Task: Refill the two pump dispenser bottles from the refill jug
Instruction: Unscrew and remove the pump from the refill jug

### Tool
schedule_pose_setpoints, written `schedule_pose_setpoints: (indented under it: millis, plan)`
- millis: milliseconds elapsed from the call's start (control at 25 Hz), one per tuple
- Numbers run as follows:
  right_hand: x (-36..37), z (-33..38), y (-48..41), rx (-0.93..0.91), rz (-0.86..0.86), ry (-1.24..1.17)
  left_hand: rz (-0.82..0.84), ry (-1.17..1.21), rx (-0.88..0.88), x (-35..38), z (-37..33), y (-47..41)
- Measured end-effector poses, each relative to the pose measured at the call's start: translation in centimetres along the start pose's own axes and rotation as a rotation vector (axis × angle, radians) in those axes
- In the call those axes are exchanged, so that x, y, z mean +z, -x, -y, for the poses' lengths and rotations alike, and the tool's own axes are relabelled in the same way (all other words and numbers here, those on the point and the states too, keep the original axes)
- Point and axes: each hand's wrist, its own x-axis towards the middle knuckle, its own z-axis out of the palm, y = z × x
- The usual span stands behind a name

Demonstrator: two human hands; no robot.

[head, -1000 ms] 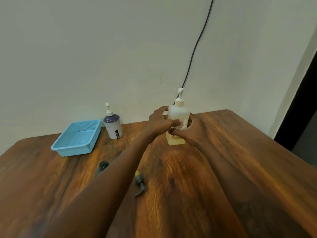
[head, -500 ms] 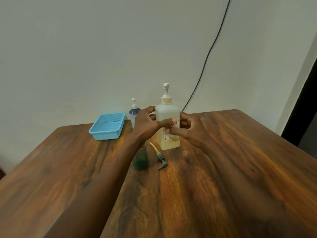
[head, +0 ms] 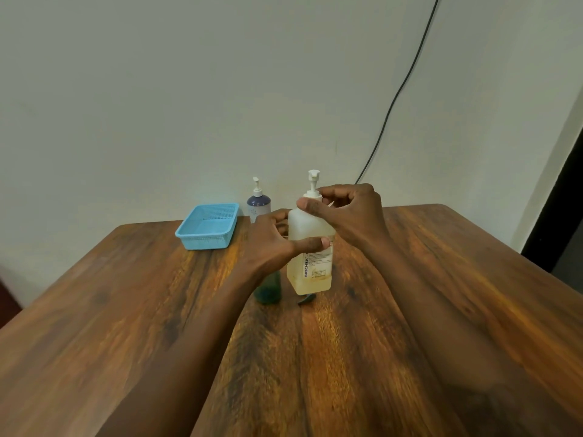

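A tall translucent bottle (head: pixel 310 266) with a white pump and a little yellowish liquid stands mid-table. My left hand (head: pixel 277 244) grips its body from the left. My right hand (head: pixel 350 212) is closed around the pump collar at its neck. A small dark green bottle (head: pixel 268 288) stands just left of it, partly hidden by my left wrist. A dark pump head (head: pixel 306 299) lies on the table in front of the tall bottle. A purple and white pump bottle (head: pixel 258 205) stands at the back by the wall.
A light blue plastic basket (head: pixel 208 227) sits at the back left of the wooden table (head: pixel 126 310). A black cable (head: pixel 397 99) runs down the wall behind. A dark doorway (head: pixel 564 222) is at the right.
My right hand rose from the tall bottle's body to its pump collar. The tall bottle came nearer, in front of the loose pump head. The camera view shifted left and back.
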Motion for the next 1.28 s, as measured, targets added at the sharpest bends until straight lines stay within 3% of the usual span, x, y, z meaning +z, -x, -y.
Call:
schedule_pose_setpoints:
  millis: [200,320,400,480,640,760,960,1040,1120,1200,1280]
  plan:
    - [-0.1,0.0,-0.4,-0.059,0.103,0.004,0.117,0.079,-0.005,-0.5,-0.1,0.4]
    - [-0.9,-0.7,-0.6,-0.048,0.261,-0.176,0.248,0.187,-0.004,-1.2,-0.1,0.9]
    - [-1.4,-0.9,-0.6,0.011,0.369,-0.282,0.263,0.196,-0.006,-1.4,-0.1,1.2]
    - [-1.0,-0.2,-0.2,0.020,0.423,-0.177,0.208,0.161,0.000,-1.0,-0.1,1.4]
    - [0.7,1.0,0.6,-0.026,0.150,0.166,0.108,0.002,0.018,-0.1,-0.1,1.6]
    - [0.7,1.3,0.6,-0.035,0.105,0.242,0.079,-0.019,0.008,0.1,0.3,1.7]
    - [-0.5,0.6,0.1,0.162,0.341,-0.328,0.103,0.089,-0.017,-0.6,0.3,1.8]
    - [-0.8,0.2,-0.3,0.194,0.465,-0.412,0.092,0.083,-0.024,-0.6,0.4,1.8]
    - [-0.4,0.6,-0.3,0.144,0.431,-0.208,0.071,0.083,-0.015,-0.5,0.6,1.9]
    - [0.0,1.1,0.1,0.108,0.230,0.057,0.039,0.059,-0.008,-0.3,0.6,1.9]
    - [0.2,1.2,0.2,0.074,0.114,0.134,0.029,0.052,-0.009,-0.4,0.5,1.8]
